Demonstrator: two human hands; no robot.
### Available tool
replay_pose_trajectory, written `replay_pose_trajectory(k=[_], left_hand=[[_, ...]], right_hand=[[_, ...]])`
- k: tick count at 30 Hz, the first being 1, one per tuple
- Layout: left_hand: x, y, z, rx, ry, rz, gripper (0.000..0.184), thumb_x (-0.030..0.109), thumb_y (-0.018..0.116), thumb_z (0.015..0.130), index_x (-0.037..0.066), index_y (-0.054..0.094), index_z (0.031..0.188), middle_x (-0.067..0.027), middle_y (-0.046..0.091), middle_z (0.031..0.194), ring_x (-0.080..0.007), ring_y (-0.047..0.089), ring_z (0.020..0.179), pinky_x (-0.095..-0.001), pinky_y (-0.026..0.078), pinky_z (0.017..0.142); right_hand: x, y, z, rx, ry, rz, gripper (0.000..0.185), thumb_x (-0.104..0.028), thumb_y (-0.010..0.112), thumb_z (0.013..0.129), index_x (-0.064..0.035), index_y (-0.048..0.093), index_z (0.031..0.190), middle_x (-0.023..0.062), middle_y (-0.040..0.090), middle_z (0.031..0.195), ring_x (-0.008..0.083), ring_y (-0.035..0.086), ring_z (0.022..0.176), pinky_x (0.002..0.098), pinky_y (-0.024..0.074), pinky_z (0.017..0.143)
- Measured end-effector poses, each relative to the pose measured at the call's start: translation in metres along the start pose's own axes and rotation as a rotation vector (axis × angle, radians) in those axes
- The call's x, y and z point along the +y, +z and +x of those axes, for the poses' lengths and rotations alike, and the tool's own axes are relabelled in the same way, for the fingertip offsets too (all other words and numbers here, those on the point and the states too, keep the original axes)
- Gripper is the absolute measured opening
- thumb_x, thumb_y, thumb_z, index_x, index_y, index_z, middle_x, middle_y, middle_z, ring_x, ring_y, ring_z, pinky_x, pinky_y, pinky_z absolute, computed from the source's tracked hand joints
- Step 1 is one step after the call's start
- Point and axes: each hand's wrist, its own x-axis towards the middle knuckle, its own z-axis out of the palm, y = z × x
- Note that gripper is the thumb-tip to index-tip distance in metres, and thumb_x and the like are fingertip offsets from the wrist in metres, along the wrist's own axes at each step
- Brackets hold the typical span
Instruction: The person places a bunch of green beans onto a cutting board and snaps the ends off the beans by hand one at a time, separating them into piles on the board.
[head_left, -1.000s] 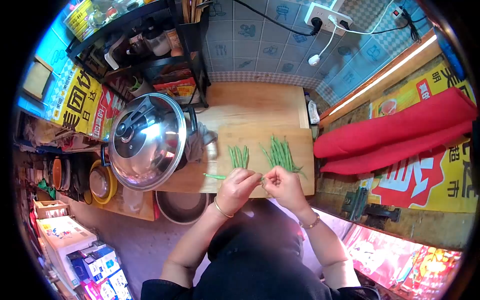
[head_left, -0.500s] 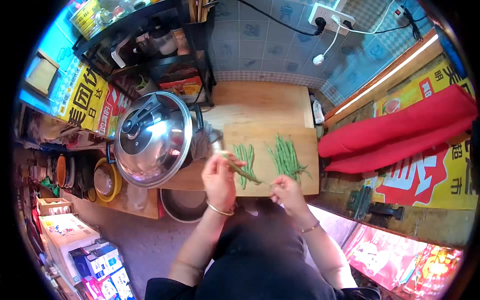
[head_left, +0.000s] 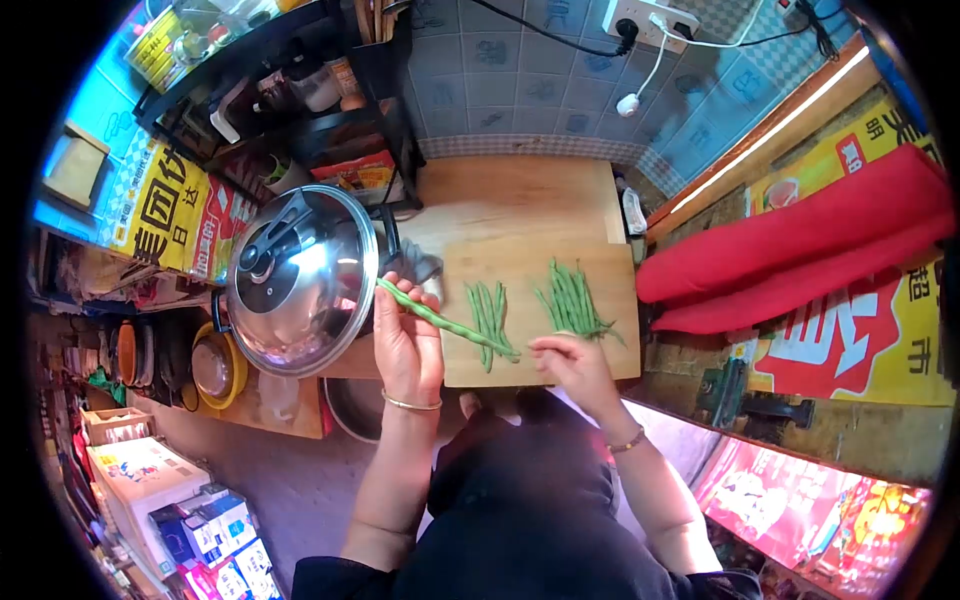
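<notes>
My left hand (head_left: 408, 350), palm turned up, grips a long green bean (head_left: 445, 322) between thumb and fingers. The bean slants down to the right, its far end over the cutting board (head_left: 555, 365). Just right of that end is my right hand (head_left: 578, 372), fingers pinched together and apart from the bean; whether anything small is in the pinch cannot be made out. On the board lie a small row of green beans (head_left: 486, 308) at the left and a larger bunch of green beans (head_left: 572, 300) at the right.
A lidded steel pot (head_left: 300, 280) stands left of the board, before a black shelf rack (head_left: 310, 130). Red cloth (head_left: 790, 250) lies at the right. A power strip (head_left: 650, 22) hangs on the tiled wall. Below the counter edge is a round pan (head_left: 352, 408).
My left hand has moved left and turned palm up with the bean. The bean's far end has parted from my right hand, which has shifted slightly up.
</notes>
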Motion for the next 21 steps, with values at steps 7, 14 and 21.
replay_pose_trajectory(k=[7,14,21], left_hand=[[-0.008,-0.002,-0.006,0.033,0.019,0.286,0.031,0.019,0.052,0.087,0.002,0.046,0.111,-0.0092,0.051,0.105,-0.0196,0.051,0.098,-0.0374,0.039,0.091],[-0.012,0.001,-0.031,-1.061,0.635,1.922,0.032,0.009,0.06,0.072,0.0,0.053,0.101,-0.0115,0.053,0.102,-0.0271,0.051,0.099,-0.0371,0.034,0.094],[-0.037,-0.036,-0.035,-0.963,0.567,1.765,0.027,0.002,0.059,0.068,0.002,0.057,0.095,-0.009,0.053,0.083,-0.0254,0.051,0.074,-0.0325,0.045,0.064]], right_hand=[[-0.032,0.015,0.001,-0.173,-0.133,-0.322,0.016,-0.006,0.055,0.078,0.003,0.059,0.091,0.0066,0.055,0.072,0.0105,0.054,0.064,0.0237,0.0424,0.056],[-0.023,0.019,0.003,0.011,-0.432,-0.589,0.011,-0.002,0.059,0.071,0.0015,0.058,0.081,0.0105,0.052,0.071,0.0188,0.053,0.058,0.0277,0.043,0.052],[0.002,0.027,0.009,0.124,-0.582,-0.731,0.009,-0.002,0.059,0.072,0.001,0.056,0.079,0.0077,0.052,0.068,0.0165,0.051,0.054,0.0274,0.0409,0.049]])
